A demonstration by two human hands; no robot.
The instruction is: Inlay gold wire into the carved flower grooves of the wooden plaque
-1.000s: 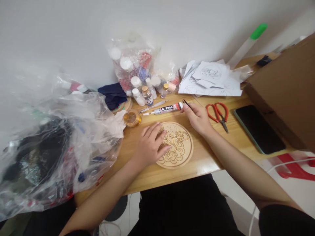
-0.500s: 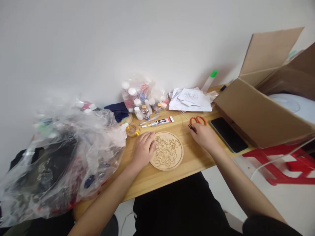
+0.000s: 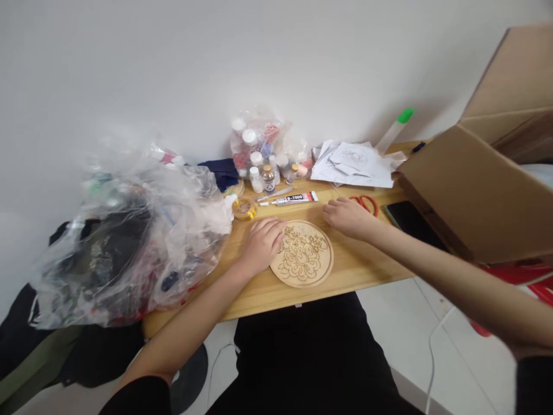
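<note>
A round wooden disc (image 3: pixel 301 278) with a flower pattern in raised gold-coloured lines lies flat on the wooden table. My left hand (image 3: pixel 264 245) rests at its left edge, fingers laid flat beside and partly over the rim. To the disc's upper right, my right hand (image 3: pixel 348 218) is low over the table with curled fingers. Whatever those fingers hold is hidden. Just behind that hand lie orange-handled scissors (image 3: pixel 365 203), partly covered by it. A B-7000 glue tube (image 3: pixel 294 199) and a spool of gold wire (image 3: pixel 244 209) sit beyond the disc.
A clear plastic bag (image 3: pixel 173 230) of mixed things fills the table's left. Small bottles (image 3: pixel 268 178), bagged jars and printed papers (image 3: pixel 354 164) line the wall. On the right stand a cardboard box (image 3: pixel 470 196) and a dark phone (image 3: pixel 415 222). The table's front edge (image 3: pixel 259 308) is near my lap.
My right hand has moved left toward the disc, away from the phone. Dark tweezers visible in its fingers before no longer show. My left hand stays at the disc. The view has shifted.
</note>
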